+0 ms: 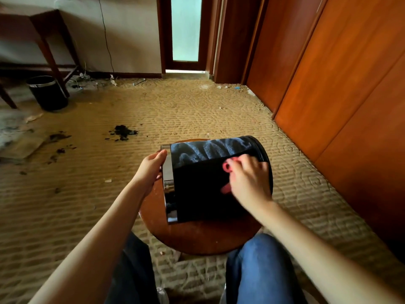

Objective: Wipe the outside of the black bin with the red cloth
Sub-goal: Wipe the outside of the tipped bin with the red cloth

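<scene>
A black bin (197,189) with a shiny metal rim lies on its side on a small round wooden table (197,238), its mouth facing left. My left hand (152,170) holds the metal rim at the mouth, fingers curled over its upper edge. My right hand (247,178) presses a bunched red cloth (228,167) against the bin's upper side; only small bits of the cloth show past my fingers. The far top of the bin looks dusty grey-blue.
A second black bin (47,93) stands on the carpet at far left beside a dark wooden desk leg (52,55). Dark stains (123,131) and scraps litter the carpet. Wooden wardrobe doors (339,84) run along the right. My knees flank the table.
</scene>
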`<state>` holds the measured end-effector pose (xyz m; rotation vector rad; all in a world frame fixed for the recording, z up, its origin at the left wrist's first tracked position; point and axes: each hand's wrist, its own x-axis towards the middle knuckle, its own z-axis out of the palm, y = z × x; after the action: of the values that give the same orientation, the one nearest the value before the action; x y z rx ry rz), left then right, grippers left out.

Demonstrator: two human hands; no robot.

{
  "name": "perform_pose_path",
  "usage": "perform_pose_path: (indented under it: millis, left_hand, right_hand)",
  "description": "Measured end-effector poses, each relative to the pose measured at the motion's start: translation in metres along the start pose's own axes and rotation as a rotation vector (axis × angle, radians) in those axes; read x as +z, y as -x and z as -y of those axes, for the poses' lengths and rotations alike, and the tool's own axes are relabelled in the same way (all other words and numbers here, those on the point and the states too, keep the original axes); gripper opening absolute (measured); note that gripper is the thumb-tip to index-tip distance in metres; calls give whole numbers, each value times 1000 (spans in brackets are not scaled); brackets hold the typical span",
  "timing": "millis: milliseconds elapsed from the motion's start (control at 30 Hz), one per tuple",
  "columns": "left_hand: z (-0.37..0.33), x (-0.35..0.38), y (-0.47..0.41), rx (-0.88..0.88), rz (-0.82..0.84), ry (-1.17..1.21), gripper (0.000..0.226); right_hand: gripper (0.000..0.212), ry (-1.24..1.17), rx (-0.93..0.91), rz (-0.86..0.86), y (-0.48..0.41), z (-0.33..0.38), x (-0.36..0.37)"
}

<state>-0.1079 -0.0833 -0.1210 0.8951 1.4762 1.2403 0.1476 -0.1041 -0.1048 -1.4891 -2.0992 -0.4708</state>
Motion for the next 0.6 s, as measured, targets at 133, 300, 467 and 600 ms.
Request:
perform_pose_path:
  millis: [133,300,467,600]
  left_hand:
    - [0,0,0,-10,23,22,34]
    - [2,-3,-2,-22,18,8,41]
    - [2,-2,-2,-4,15,27,25]
    - [4,0,-3,-5,-8,57,29]
  right_hand:
    - [17,80,323,128,-7,-32,-10]
    - [28,-57,150,-27,-12,88,3]
    - [26,-128,-158,-22,-6,129,4]
    - [25,-58,-69,25,-8,27,0]
